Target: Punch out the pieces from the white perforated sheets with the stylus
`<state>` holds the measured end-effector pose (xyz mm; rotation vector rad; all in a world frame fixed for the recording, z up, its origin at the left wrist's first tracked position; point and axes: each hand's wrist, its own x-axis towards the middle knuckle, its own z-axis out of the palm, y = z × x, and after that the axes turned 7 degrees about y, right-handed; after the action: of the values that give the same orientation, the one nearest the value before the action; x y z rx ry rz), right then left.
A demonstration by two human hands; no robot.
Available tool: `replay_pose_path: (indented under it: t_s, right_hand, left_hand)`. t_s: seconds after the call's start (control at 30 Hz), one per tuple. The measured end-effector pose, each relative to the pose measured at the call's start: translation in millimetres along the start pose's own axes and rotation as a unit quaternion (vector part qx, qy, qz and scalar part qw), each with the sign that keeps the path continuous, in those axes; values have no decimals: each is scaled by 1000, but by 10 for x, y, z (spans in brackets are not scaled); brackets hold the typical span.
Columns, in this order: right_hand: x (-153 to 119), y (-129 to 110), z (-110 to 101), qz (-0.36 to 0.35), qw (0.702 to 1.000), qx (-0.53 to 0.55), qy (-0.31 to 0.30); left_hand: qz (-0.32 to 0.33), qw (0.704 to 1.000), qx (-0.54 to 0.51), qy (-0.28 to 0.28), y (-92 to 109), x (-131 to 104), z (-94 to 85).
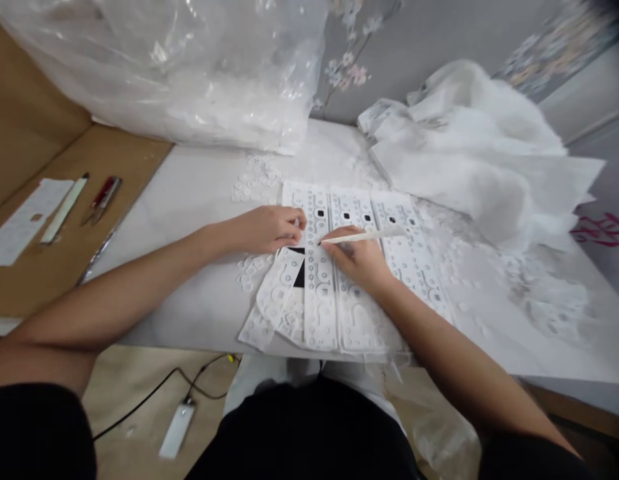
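White sheets with rows of small cut-out shapes and black squares lie side by side at the table's front. My right hand grips a slim white pen-like tool, its dark tip touching a sheet near the middle. Just left of it, my left hand rests on the left sheet's edge with its fingers curled; whether they pinch anything is too small to tell. Below my left hand, a loose strip lies at an angle beside a black patch.
Small white scraps lie behind the hands, with more at the right. A plastic bag stands at the back left, crumpled white material at the back right. Cardboard at left holds a pale cutter and red-handled pliers.
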<state>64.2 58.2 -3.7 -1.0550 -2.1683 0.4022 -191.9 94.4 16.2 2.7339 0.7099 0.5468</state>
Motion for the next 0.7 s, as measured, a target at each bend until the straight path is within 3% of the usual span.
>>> replay_pose_path:
  t_s: [0.2,0.7]
  right_hand:
    - [-70,-35,42,-155,970,-186,-13]
    - [-64,-68,72,-181,951,-250,21]
  left_hand:
    - [2,1000,11,19,-4,-19,61]
    - [-18,999,-16,35,47,-26,98]
